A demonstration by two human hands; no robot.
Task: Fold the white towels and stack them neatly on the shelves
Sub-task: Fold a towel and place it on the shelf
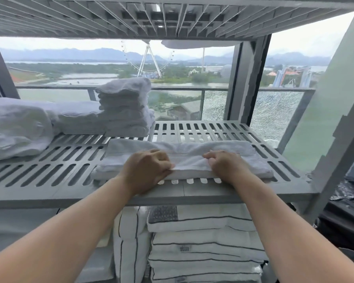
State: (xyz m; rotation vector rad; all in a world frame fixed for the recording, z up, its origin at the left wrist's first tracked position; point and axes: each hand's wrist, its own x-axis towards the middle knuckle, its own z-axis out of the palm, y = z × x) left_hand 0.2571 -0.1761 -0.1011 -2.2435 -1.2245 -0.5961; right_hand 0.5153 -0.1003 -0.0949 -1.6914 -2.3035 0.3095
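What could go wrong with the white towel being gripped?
The folded white towel, pinched by the left hand and right hand, lies near the front edge of the slatted grey plastic shelf; a pull might drag it off. The stack of folded white towels looks uneven and might topple.

beyond window [70, 68], glass balcony railing [192, 88] seen, one panel [215, 108] shattered; farther beyond window, ferris wheel [148, 58], water [86, 76], mountains [70, 52]; overcast daylight admitted.

White towel [192, 154], folded into a long strip, flat at front edge of shelf [49, 166]; stack [125, 107] of folded towels behind, left.
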